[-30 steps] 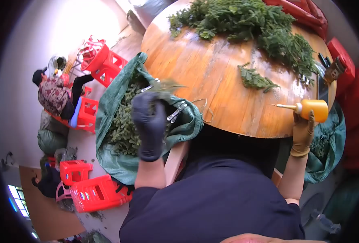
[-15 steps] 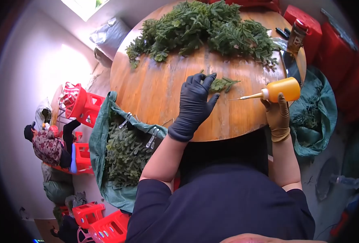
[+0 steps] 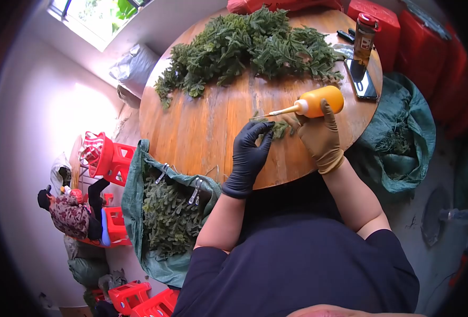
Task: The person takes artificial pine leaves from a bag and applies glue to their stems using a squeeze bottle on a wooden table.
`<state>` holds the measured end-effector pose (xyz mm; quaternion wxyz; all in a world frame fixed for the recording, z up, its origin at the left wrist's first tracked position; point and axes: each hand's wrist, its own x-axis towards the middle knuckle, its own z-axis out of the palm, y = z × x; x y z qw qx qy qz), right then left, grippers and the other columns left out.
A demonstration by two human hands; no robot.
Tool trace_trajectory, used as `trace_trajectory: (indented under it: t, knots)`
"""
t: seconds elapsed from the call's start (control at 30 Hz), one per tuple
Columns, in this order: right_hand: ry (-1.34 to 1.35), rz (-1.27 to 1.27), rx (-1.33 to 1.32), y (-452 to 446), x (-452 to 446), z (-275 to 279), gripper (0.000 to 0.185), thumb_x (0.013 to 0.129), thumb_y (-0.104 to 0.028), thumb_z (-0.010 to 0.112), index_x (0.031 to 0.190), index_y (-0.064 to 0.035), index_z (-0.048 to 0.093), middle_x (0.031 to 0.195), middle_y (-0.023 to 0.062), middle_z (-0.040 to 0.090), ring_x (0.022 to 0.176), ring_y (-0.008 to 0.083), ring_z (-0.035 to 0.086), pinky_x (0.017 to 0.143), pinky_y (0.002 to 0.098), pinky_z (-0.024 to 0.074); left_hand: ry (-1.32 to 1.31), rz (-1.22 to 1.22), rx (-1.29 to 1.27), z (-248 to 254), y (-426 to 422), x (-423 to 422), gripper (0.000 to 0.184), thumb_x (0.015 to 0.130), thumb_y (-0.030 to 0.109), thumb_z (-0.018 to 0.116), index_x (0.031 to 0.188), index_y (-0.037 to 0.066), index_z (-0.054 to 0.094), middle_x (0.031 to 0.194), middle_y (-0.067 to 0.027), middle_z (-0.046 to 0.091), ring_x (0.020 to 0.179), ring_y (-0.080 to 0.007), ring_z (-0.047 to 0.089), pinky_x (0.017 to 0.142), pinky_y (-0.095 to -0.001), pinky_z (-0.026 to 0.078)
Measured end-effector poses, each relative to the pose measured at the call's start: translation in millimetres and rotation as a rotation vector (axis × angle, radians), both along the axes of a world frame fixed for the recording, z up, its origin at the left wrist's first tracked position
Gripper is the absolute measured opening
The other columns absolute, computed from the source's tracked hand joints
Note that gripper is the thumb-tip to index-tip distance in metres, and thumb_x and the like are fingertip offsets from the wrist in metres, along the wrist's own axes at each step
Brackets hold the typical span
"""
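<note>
Standing open by the near left edge of the wooden table, a green sack contains green foliage; two clips are on its rim. Over the near part of the table, the left hand, in a black glove, has its fingers bent at one end of a small sprig; I cannot tell if they pinch it. The right hand, in a tan glove, is closed around a yellow squeeze bottle, which is tilted on its side, its thin nozzle pointing to the left above the sprig. Farther, near the right edge, there are a phone and a drink bottle with red lid. Along the far edge lies a large heap of green branches.
</note>
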<state>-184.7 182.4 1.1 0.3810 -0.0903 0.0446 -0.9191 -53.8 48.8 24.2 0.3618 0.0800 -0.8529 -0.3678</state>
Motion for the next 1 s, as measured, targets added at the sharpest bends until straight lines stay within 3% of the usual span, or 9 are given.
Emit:
trace_trajectory:
  t: [0.23,0.3,0.37,0.43,0.63,0.73,0.8,0.93,1.0]
  knots:
    - [-0.11,-0.046,0.196,-3,2,-17,0.047,0.087,-0.033,0.07,0.121,-0.0084,0.049,0.112,0.0082,0.059,0.105,0.0263,0.059,0.108,0.0569,0.0275,0.008,0.105,0.186,1,-11,47,0.017,0.084,-0.005,0.065,0.1,0.0,0.069,0.092,-0.0046,0.066,0.082,-0.0118,0.06,0.072,-0.0252,0.049]
    - [-0.057,-0.176,0.286,5,3,-14,0.052,0.085,-0.034,0.07,0.123,-0.0055,0.048,0.115,0.0095,0.059,0.109,0.0264,0.057,0.109,0.0597,0.0285,0.026,0.042,0.241,1,-21,65,0.018,0.084,-0.009,0.063,0.099,-0.001,0.068,0.094,-0.0044,0.065,0.086,-0.0126,0.061,0.078,-0.0257,0.05]
    - [-0.024,-0.19,0.285,16,-4,-16,0.053,0.086,-0.033,0.069,0.125,-0.0047,0.046,0.117,0.0101,0.058,0.114,0.0277,0.055,0.109,0.0608,0.0287,-0.046,-0.221,0.307,8,-24,81,0.019,0.082,-0.013,0.061,0.095,-0.001,0.067,0.098,-0.007,0.065,0.092,-0.0158,0.063,0.082,-0.0265,0.05]
    - [0.025,-0.257,0.235,24,-12,-18,0.049,0.087,-0.03,0.069,0.124,-0.0066,0.047,0.116,0.0097,0.058,0.112,0.0278,0.056,0.107,0.0595,0.0318,-0.106,-0.265,0.183,7,-26,91,0.021,0.078,-0.017,0.06,0.092,-0.002,0.065,0.102,-0.0097,0.065,0.096,-0.019,0.063,0.084,-0.0279,0.05]
    - [0.152,-0.324,0.294,42,-21,-10,0.042,0.089,-0.028,0.067,0.122,-0.0084,0.05,0.114,0.0064,0.059,0.108,0.0239,0.059,0.095,0.0422,0.0495,-0.178,-0.154,0.102,-10,-26,105,0.031,0.075,-0.015,0.054,0.098,0.001,0.065,0.11,-0.0126,0.064,0.103,-0.0233,0.063,0.088,-0.031,0.048]
    - [0.285,-0.383,0.443,54,-6,3,0.034,0.089,-0.026,0.068,0.118,-0.0125,0.055,0.11,0.0025,0.06,0.105,0.0174,0.06,0.091,0.0359,0.0516,-0.169,-0.112,0.327,-13,-21,105,0.036,0.074,-0.012,0.054,0.106,0.002,0.062,0.119,-0.0123,0.06,0.109,-0.0225,0.059,0.091,-0.0313,0.046]
    - [0.314,-0.371,0.478,58,0,4,0.034,0.089,-0.025,0.067,0.118,-0.0121,0.055,0.111,0.0027,0.06,0.105,0.0177,0.06,0.09,0.0358,0.0519,-0.108,-0.114,0.375,-10,-18,103,0.04,0.074,-0.005,0.063,0.113,0.001,0.06,0.125,-0.0118,0.056,0.111,-0.0212,0.057,0.092,-0.0308,0.044]
    - [0.4,-0.36,0.55,58,11,10,0.038,0.089,-0.023,0.067,0.122,-0.0093,0.052,0.112,0.0064,0.059,0.105,0.0205,0.06,0.087,0.0371,0.054,-0.173,0.018,0.326,-10,-12,87,0.044,0.073,0.003,0.072,0.115,0.002,0.06,0.119,-0.0125,0.059,0.105,-0.0235,0.059,0.09,-0.0326,0.045]
    - [0.439,-0.346,0.573,55,15,13,0.039,0.089,-0.023,0.067,0.123,-0.0085,0.052,0.112,0.0078,0.059,0.105,0.0217,0.06,0.086,0.0378,0.0546,-0.202,0.088,0.137,-17,-13,79,0.048,0.072,-0.001,0.072,0.118,0.002,0.059,0.113,-0.0101,0.062,0.105,-0.0221,0.058,0.091,-0.0345,0.044]
